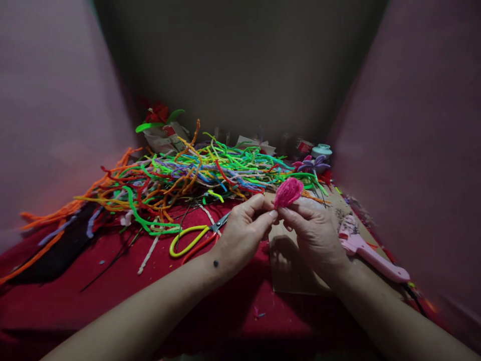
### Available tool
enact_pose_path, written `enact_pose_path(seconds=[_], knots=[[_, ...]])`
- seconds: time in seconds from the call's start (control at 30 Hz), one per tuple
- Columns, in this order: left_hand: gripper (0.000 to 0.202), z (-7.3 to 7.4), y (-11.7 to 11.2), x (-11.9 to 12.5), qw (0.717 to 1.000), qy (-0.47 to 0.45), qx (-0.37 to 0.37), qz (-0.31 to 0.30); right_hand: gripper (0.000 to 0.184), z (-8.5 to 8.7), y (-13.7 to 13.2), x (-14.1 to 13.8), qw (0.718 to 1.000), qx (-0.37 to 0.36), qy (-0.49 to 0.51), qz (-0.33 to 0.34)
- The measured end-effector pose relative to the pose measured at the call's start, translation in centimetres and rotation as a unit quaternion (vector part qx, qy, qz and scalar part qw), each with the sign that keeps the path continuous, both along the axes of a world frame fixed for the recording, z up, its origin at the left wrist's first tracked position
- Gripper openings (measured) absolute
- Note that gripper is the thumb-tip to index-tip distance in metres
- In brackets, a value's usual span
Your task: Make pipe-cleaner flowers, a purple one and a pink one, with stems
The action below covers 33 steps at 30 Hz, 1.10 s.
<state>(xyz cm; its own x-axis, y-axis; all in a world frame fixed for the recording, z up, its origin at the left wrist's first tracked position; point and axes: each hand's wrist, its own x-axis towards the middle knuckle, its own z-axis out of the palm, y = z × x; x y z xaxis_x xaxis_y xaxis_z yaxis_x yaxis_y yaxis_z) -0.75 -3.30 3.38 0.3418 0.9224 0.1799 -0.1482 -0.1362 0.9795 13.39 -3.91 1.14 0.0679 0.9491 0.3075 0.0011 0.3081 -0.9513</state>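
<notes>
A pink fuzzy pipe-cleaner petal (pixel 288 192) stands up between my two hands, its narrow base pinched at the fingertips. My left hand (pixel 250 220) is closed, thumb and forefinger pressed together at that base. From the other side my right hand (pixel 313 228) grips the same base with thumb and fingers. The exact grip at the stem is partly hidden by the fingers. Just left of my left hand lie scissors (pixel 190 240) with yellow and red handles, partly covered by my wrist. Beneath my right hand is a brown cardboard sheet (pixel 289 276).
A big tangled heap of coloured pipe cleaners (pixel 210 170) spreads behind my hands. On the right lies a pink glue gun (pixel 372 255). A purple flower (pixel 313 164), a pale blue jar (pixel 321 150) and a red flower (pixel 157 113) stand further back. Red cloth (pixel 233 306) covers the table.
</notes>
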Motion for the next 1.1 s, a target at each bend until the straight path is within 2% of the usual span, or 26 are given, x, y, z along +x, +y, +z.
enact_pose_path(seconds=[0.1, 0.33, 0.47, 0.6, 0.87, 1.1], knots=[[0.016, 0.1, -0.1, 0.1, 1.0, 0.008, 0.025, 0.001, 0.011, 0.0, -0.1, -0.2, 1.0, 0.011, -0.002, -0.009], [0.016, -0.2, 0.5, 0.0, 1.0, -0.003, -0.02, 0.02, 0.019, -0.1, -0.1, 0.0, 0.999, -0.011, 0.026, 0.033], [0.016, -0.3, 1.0, -0.4, 0.996, -0.05, -0.057, -0.044, 0.01, -0.3, 0.2, 0.2, 0.994, -0.039, 0.063, 0.083], [0.018, -0.7, 1.3, -0.8, 0.99, -0.072, -0.082, -0.092, 0.011, -0.5, 0.4, 0.4, 0.98, -0.074, 0.12, 0.137], [0.016, -0.4, 1.5, -0.9, 0.964, -0.111, -0.168, -0.175, 0.015, -0.2, 0.5, 0.9, 0.98, -0.07, 0.094, 0.164], [0.017, -0.5, 2.4, -1.6, 0.943, -0.072, -0.221, -0.239, 0.006, -0.1, 0.5, 0.9, 0.977, -0.05, 0.081, 0.191]])
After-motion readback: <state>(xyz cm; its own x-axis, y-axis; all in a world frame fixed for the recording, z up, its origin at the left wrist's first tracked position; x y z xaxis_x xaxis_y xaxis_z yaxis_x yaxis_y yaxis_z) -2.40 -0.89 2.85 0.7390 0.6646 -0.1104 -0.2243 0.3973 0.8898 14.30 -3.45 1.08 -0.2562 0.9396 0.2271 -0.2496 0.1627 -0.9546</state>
